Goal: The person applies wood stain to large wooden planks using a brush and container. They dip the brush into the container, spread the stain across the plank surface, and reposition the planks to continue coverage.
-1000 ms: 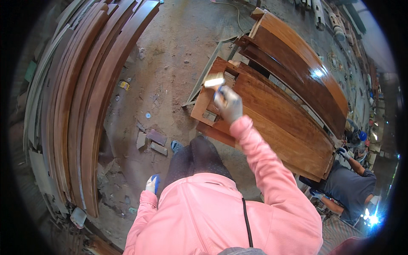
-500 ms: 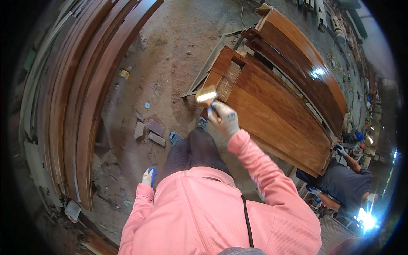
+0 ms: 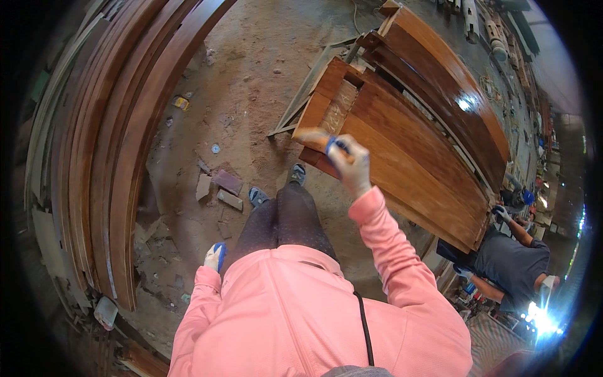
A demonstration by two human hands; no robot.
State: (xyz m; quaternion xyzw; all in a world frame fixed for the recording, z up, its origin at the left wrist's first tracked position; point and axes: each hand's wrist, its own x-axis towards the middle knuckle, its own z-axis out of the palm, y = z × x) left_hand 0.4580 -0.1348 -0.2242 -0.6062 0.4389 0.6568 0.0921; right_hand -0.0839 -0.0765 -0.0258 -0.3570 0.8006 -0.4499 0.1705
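In my gloved right hand (image 3: 352, 164) is a paintbrush (image 3: 312, 136), its orange handle gripped in closed fingers. The brush head is blurred and lies over the near-left end of a broad brown wooden panel (image 3: 402, 166); I cannot tell whether the bristles touch it. A recessed pale strip (image 3: 340, 108) shows near that end of the panel. My left hand (image 3: 215, 256), in a white and blue glove, hangs low beside my leg. It looks loosely open, with nothing seen in it.
Behind the panel lies a second, glossy wooden panel (image 3: 440, 69). A metal stand (image 3: 301, 103) shows at the panels' left end. Long curved boards (image 3: 135, 138) line the left side. Broken blocks (image 3: 227, 182) litter the dirt floor. A gloved co-worker (image 3: 512, 270) is at the panel's right end.
My right hand has moved right and slightly nearer, and the brush has swung from above the panel's left edge to over its end. The left hand hangs much as before.
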